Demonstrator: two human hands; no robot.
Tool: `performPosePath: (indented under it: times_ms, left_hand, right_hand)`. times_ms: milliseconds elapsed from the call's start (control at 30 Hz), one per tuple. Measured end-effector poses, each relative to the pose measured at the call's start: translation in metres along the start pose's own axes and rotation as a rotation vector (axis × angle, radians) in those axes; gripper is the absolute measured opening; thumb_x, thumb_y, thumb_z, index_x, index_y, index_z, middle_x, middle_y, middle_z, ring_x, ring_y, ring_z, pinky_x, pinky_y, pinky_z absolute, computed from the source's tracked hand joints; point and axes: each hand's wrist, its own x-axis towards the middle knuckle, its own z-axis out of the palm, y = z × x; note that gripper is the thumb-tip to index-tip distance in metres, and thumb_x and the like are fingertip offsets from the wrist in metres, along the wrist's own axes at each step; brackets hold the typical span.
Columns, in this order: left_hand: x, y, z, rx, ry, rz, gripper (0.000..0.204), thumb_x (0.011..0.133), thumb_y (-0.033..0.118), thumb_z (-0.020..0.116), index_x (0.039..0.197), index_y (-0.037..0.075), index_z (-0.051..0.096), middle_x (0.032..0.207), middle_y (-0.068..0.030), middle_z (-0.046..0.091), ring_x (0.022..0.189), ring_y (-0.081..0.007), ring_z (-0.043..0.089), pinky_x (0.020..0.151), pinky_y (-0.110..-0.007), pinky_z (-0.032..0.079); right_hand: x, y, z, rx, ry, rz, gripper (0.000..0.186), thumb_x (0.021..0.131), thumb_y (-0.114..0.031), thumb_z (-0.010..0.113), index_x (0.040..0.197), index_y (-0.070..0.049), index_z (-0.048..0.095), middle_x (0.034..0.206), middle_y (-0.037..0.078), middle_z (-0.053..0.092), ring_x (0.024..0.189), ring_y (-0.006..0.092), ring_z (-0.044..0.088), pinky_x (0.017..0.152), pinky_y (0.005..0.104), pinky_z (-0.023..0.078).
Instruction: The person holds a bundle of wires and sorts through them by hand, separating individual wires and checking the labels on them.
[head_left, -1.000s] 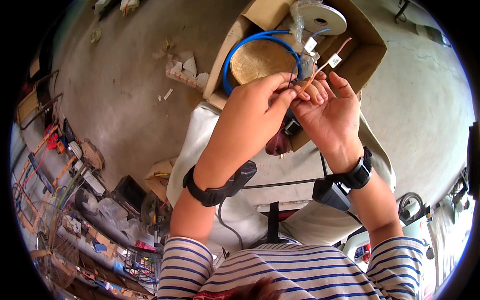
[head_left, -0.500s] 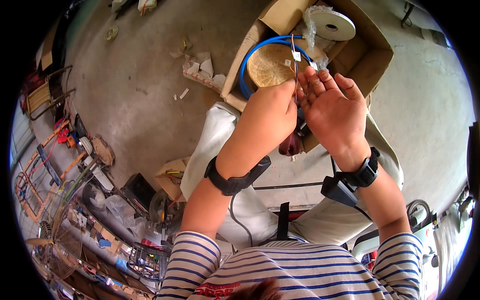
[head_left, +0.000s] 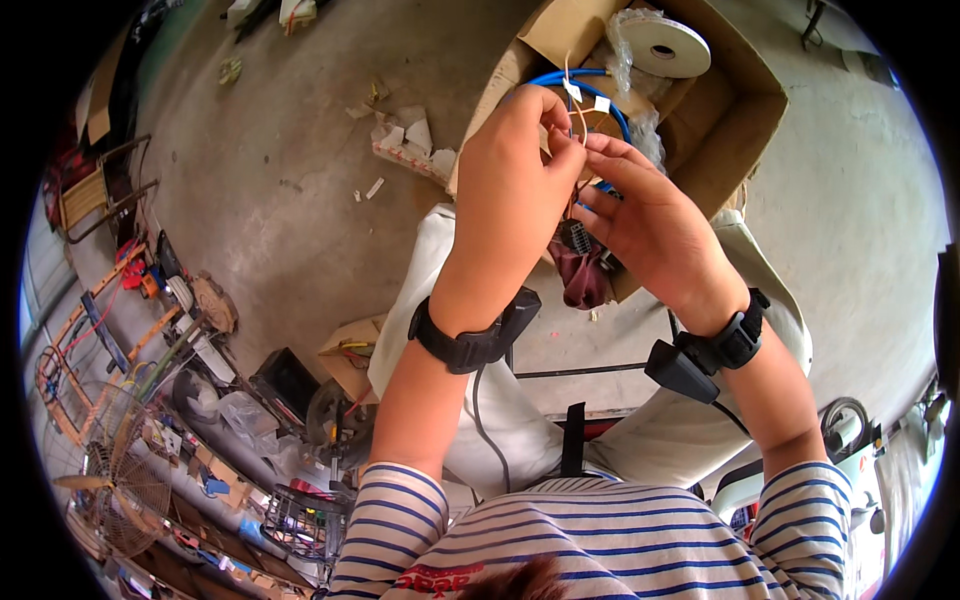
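Several thin wires [head_left: 583, 124] with small white tags [head_left: 601, 104] run up between my hands, over the cardboard box. My left hand [head_left: 510, 195] is closed, its thumb and forefinger pinching the wires just below the tags. From the other side, the thumb and forefinger of my right hand [head_left: 660, 225] close on the same wires, while its other fingers curl loosely underneath. A black multi-pin connector [head_left: 575, 237] hangs at the lower end of the wires, below the fingers. Exactly which wire each hand grips is too small to tell.
In front stands an open cardboard box [head_left: 735, 130] holding a blue hose [head_left: 627, 128], a white reel [head_left: 680, 48] and clear plastic. Dark red cloth [head_left: 583, 282] lies below my hands. Torn packaging [head_left: 410, 138] is on the floor; clutter and a fan [head_left: 118, 497] are left.
My left hand has moved up and left, its pinch now showing. My right hand has turned from open palm to gripping the wires. The black connector has come into view below.
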Motion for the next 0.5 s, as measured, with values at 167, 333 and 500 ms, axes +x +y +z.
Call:
performPosePath:
  times_ms: [167, 333, 500]
  left_hand:
    - [0.004, -0.006, 0.0, -0.014, 0.016, 0.076, 0.013, 0.085, -0.003, 0.052, 0.093, -0.002, 0.062, 0.093, -0.0059, 0.063, 0.058, -0.0114, 0.061, 0.053, -0.023, 0.047]
    - [0.003, 0.003, -0.004, -0.084, 0.054, 0.045, 0.022, 0.088, 0.0, 0.052, 0.106, 0.0, 0.065, 0.103, -0.0081, 0.064, 0.081, -0.0122, 0.061, 0.071, -0.023, 0.049]
    - [0.004, -0.003, 0.001, 0.023, 0.129, 0.259, 0.023, 0.087, -0.001, 0.05, 0.104, 0.0, 0.065, 0.11, -0.0163, 0.063, 0.083, -0.0269, 0.065, 0.073, -0.031, 0.051]
  right_hand:
    - [-0.002, 0.005, 0.001, 0.007, 0.031, -0.013, 0.033, 0.089, -0.008, 0.057, 0.118, -0.006, 0.041, 0.096, 0.002, 0.056, 0.083, 0.0091, 0.056, 0.079, 0.0227, 0.049]
    - [-0.007, -0.005, 0.002, -0.123, -0.045, -0.05, 0.043, 0.088, -0.002, 0.056, 0.127, 0.0, 0.037, 0.105, 0.005, 0.058, 0.101, 0.0132, 0.059, 0.081, 0.0202, 0.049]
    - [-0.006, 0.006, 0.001, -0.442, -0.01, -0.292, 0.041, 0.088, 0.002, 0.054, 0.126, -0.001, 0.04, 0.103, 0.008, 0.058, 0.097, 0.0166, 0.062, 0.072, 0.025, 0.051]
